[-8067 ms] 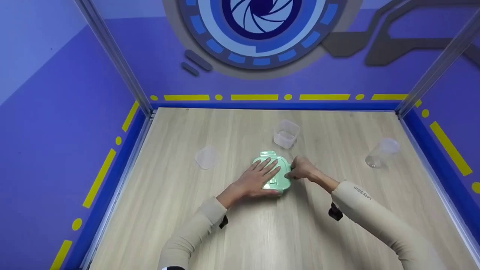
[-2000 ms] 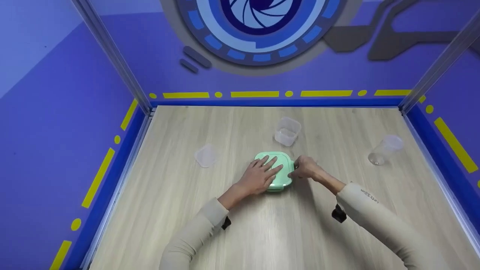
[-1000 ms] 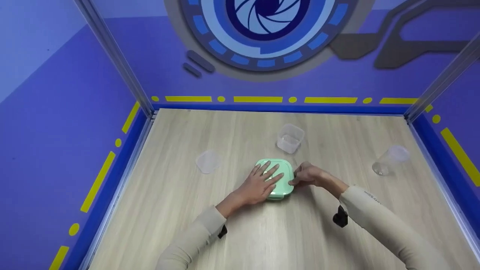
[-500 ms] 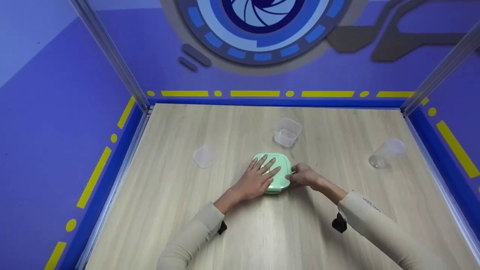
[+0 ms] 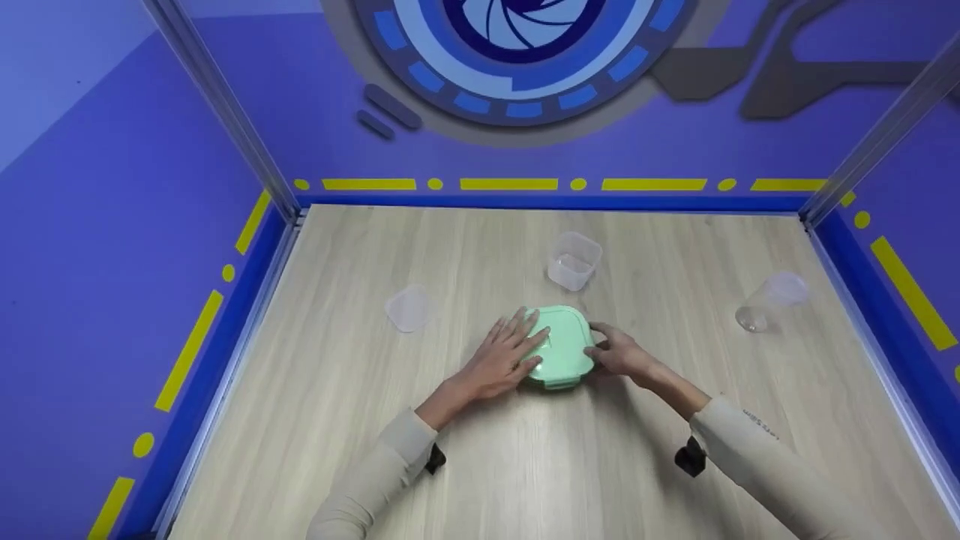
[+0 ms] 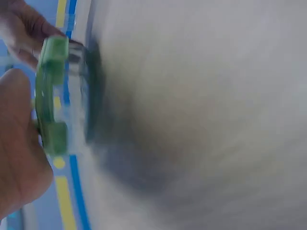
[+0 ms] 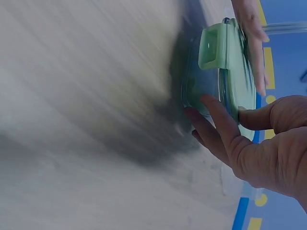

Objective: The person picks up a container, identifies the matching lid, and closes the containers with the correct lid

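A clear food container with a mint-green snap lid [image 5: 564, 341] sits in the middle of the wooden table. My left hand [image 5: 499, 358] lies on the left part of the lid, fingers extended. At the right edge, my right hand [image 5: 622, 354] holds the container, its thumb on the lid's rim and its fingers along the side, as the right wrist view shows. A folded-down green latch [image 7: 214, 47] is visible there. In the left wrist view, the green lid [image 6: 45, 96] appears edge-on above the clear wall, beside the left hand [image 6: 21, 148].
An open clear square tub [image 5: 574, 262] stands behind the container. Further left lies a flat translucent lid [image 5: 409, 309]. To the right, a clear cylindrical jar [image 5: 771, 301] is on the table. Blue-purple walls [image 5: 510, 157] enclose the back and sides.
The far latch flap, sticking out at first, is folded down. My left hand has slid left across the lid. My right hand has changed from curled at the side to holding the edge; the container has turned slightly.
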A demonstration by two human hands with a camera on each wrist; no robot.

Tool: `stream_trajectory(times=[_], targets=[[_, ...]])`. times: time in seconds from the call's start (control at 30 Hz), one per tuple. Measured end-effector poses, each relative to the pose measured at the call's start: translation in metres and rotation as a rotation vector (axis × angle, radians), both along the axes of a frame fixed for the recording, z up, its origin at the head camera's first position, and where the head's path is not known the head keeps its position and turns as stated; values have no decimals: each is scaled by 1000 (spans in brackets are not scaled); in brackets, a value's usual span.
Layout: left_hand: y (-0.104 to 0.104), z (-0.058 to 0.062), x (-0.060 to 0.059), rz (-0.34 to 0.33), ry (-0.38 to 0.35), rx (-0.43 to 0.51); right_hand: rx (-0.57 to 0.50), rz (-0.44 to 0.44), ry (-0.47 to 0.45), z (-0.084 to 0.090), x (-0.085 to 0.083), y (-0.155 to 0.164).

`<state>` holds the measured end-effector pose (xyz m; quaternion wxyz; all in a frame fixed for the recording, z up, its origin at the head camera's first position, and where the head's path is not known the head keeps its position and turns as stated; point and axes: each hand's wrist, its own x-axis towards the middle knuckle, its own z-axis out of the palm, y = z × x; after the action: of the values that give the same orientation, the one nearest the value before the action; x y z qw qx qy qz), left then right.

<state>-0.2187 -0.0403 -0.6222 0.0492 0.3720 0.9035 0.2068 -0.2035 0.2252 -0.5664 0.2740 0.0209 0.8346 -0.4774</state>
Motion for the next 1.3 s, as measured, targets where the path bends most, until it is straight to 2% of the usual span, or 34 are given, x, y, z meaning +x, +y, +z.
stream_trajectory(times=[0.1,0.23,0.4,0.57,0.73,0.83,1.0,1.13,1.2,1.3], targets=[[-18,-3,-2,76,-13,93,21,6,14,1,0,14],[-44,-7,-3,173,13,140,35,-13,13,2,1,36],[-62,-14,-1,247,53,122,47,-50,43,0,9,67],[-65,-20,-3,287,88,71,97,-104,103,-1,14,94],[-70,-21,-3,328,116,41,125,-169,176,-3,13,111],[-75,-20,-2,340,118,22,218,-188,314,-7,16,114],[-84,-18,-1,357,122,-14,430,-157,641,-20,27,104],[-90,-18,0,364,120,-7,512,-35,864,-33,36,88],[-92,-18,1,370,113,1,549,43,934,-40,40,81],[-93,-19,1,380,106,8,595,123,986,-51,46,74]])
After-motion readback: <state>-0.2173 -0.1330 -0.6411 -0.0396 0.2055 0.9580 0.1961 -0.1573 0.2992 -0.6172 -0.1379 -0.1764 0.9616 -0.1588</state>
